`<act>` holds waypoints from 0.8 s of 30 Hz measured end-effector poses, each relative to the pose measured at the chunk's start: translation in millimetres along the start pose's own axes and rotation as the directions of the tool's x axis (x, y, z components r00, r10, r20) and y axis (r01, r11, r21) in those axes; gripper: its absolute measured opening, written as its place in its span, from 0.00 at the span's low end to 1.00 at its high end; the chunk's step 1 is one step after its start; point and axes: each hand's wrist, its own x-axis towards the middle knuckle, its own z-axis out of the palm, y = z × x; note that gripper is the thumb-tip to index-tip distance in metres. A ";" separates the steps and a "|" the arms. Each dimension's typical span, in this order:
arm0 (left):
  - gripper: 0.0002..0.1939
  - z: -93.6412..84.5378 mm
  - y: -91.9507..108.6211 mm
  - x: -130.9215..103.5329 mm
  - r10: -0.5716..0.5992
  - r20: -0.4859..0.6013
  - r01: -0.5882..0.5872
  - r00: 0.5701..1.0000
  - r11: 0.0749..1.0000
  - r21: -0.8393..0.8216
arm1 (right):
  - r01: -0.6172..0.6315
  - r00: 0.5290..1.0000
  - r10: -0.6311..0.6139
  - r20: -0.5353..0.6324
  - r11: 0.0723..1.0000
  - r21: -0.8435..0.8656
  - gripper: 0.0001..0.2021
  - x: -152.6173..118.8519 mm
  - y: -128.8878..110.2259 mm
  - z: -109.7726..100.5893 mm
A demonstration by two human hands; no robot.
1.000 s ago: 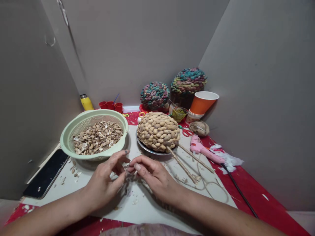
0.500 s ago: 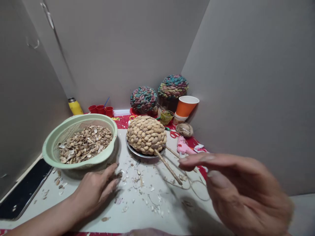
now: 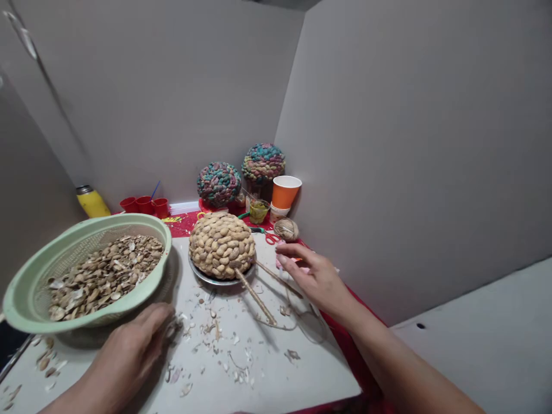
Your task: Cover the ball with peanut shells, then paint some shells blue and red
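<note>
A peanut-covered dome [image 3: 222,244] rests in a shallow metal dish [image 3: 207,280], with two twine-wrapped sticks [image 3: 256,296] reaching out from it toward me. At the right, my right hand [image 3: 313,276] hovers by a pink glue gun [image 3: 280,250], fingers and thumb apart; the hand covers much of the gun, and I see no grip on it. My left hand [image 3: 138,342] lies low on the table beside the green colander [image 3: 166,230], its fingers curled together by some shell bits [image 3: 175,326]. Whatever those fingers hold is hidden.
Shells [image 3: 112,273] fill the colander. At the back are two coloured peanut balls [image 3: 219,184], red cups [image 3: 144,204], a yellow bottle [image 3: 92,202], an orange paper cup [image 3: 285,192], red-handled scissors [image 3: 271,238] and a twine ball [image 3: 286,230]. Shell fragments litter the white board [image 3: 310,379].
My right hand has moved away from me, from close to the camera to beside the glue gun. The view has turned right, so the table things appear further left. My left hand stays low by the colander.
</note>
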 end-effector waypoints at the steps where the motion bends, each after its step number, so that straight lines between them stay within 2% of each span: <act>1: 0.15 1.0 1.3 -0.5 -0.046 0.006 0.046 0.999 0.999 -0.023 | -0.036 0.999 0.035 0.037 0.999 0.021 0.17 2.6 5.3 1.4; 3: 0.22 5.7 10.3 0.3 -0.186 0.071 0.194 0.980 0.972 -0.135 | -0.094 0.989 0.082 0.125 0.992 0.086 0.18 6.7 15.2 4.8; 4: 0.23 9.8 18.0 2.1 -0.268 0.133 0.293 0.954 0.925 -0.242 | -0.122 0.980 0.100 0.172 0.985 0.123 0.19 8.2 19.4 6.7; 6: 0.22 21.7 37.9 8.5 -0.372 0.338 0.498 0.865 0.721 -0.482 | -0.172 0.963 0.126 0.240 0.968 0.182 0.21 10.9 25.8 10.8; 8: 0.25 37.6 58.3 18.1 -0.386 0.510 0.639 0.769 0.457 -0.618 | -0.197 0.957 0.140 0.255 0.957 0.213 0.23 14.9 29.0 14.1; 10: 0.27 55.3 74.2 29.1 -0.365 0.605 0.703 0.707 0.270 -0.658 | -0.202 0.961 0.146 0.235 0.951 0.233 0.23 22.0 29.5 15.8; 12: 0.28 72.3 83.6 39.9 -0.349 0.653 0.729 0.672 0.158 -0.666 | -0.209 0.964 0.155 0.216 0.943 0.260 0.22 32.7 28.7 16.4; 14: 0.28 86.8 87.5 49.1 -0.345 0.672 0.737 0.656 0.099 -0.669 | -0.218 0.965 0.161 0.206 0.932 0.291 0.21 46.0 27.6 17.8; 17: 0.28 102.1 89.0 59.1 -0.339 0.682 0.740 0.648 0.070 -0.669 | -0.223 0.966 0.160 0.203 0.913 0.342 0.21 67.0 26.9 25.1; 21: 0.30 114.0 94.5 67.9 -0.375 0.681 0.749 0.629 0.060 -0.660 | -0.210 0.968 0.128 0.218 0.886 0.413 0.23 92.0 24.4 43.2; 24: 0.30 122.1 101.0 74.5 -0.389 0.680 0.738 0.622 0.003 -0.674 | -0.187 0.966 0.079 0.244 0.868 0.460 0.27 108.6 19.6 54.9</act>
